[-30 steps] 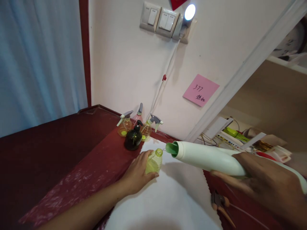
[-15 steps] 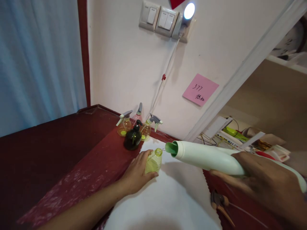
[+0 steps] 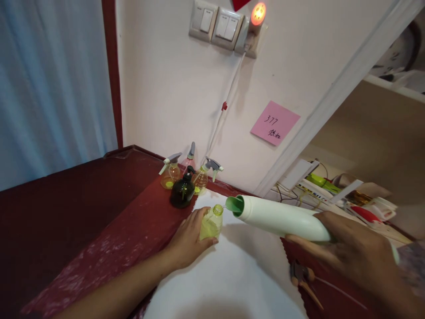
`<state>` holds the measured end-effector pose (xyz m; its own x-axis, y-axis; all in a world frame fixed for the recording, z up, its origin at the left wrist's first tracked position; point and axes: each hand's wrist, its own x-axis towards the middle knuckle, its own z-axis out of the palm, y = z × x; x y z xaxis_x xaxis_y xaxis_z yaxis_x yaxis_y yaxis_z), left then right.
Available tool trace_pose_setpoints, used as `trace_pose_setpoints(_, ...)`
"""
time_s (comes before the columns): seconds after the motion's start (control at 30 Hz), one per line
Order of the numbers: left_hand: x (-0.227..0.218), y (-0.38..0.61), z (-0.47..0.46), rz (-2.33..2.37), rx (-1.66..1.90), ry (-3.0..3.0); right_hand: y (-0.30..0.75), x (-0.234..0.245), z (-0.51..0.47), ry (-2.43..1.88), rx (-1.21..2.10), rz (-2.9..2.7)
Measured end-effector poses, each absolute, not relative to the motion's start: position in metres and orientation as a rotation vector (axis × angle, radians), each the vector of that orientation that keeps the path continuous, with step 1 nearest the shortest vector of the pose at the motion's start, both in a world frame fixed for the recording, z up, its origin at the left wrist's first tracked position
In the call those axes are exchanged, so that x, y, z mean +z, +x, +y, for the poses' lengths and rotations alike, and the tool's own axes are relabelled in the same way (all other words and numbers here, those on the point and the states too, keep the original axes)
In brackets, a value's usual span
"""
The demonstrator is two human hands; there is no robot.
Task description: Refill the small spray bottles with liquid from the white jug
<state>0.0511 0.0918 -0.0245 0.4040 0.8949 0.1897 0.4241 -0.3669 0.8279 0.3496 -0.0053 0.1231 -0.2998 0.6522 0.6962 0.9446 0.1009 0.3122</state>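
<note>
My left hand [image 3: 187,241] is wrapped around a small translucent yellow bottle [image 3: 210,226] without a cap, its open mouth facing up. The bottle stands on a white sheet. In my right hand [image 3: 352,250] is a pale green jug [image 3: 282,217], long and tubular, held almost level with its green spout beside the bottle's mouth. A thin stream of clear liquid runs from the spout into the bottle. The grip behind the jug is partly hidden by my right hand.
Behind the bottle stand a dark green pump bottle [image 3: 182,193] and several trigger spray bottles [image 3: 201,179]. A tool with brown handles [image 3: 300,274] lies right of the white sheet [image 3: 229,274]. Further off are a wall with switches [image 3: 227,29], a pink note [image 3: 275,123] and a cluttered shelf.
The lamp on the wall socket has turned from white to orange. The jug's tail end sits slightly lower. Both hands keep their hold, and the view has shifted a little.
</note>
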Motion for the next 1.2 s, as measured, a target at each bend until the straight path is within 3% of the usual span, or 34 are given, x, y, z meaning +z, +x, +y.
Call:
trace_pose_setpoints(0.1, -0.024, 0.051, 0.093, 1.12, 0.859, 1.955, 0.349, 0.114, -0.005, -1.57, -1.022, -2.036)
trace_pose_setpoints(0.27, -0.028, 0.051, 0.095, 1.116, 0.873, 1.931, 0.349, 0.109, -0.001, -1.706, -0.655, -1.89)
trace_pose_setpoints(0.6, -0.038, 0.047, 0.104, 1.147, 0.828, 1.962, 0.344, 0.087, 0.034, -1.596, -0.005, -1.13)
trace_pose_setpoints(1.2, -0.058, 0.041, 0.128, 1.178, 0.894, 1.972, 0.332, -0.002, 0.106, -1.334, 0.146, -0.829)
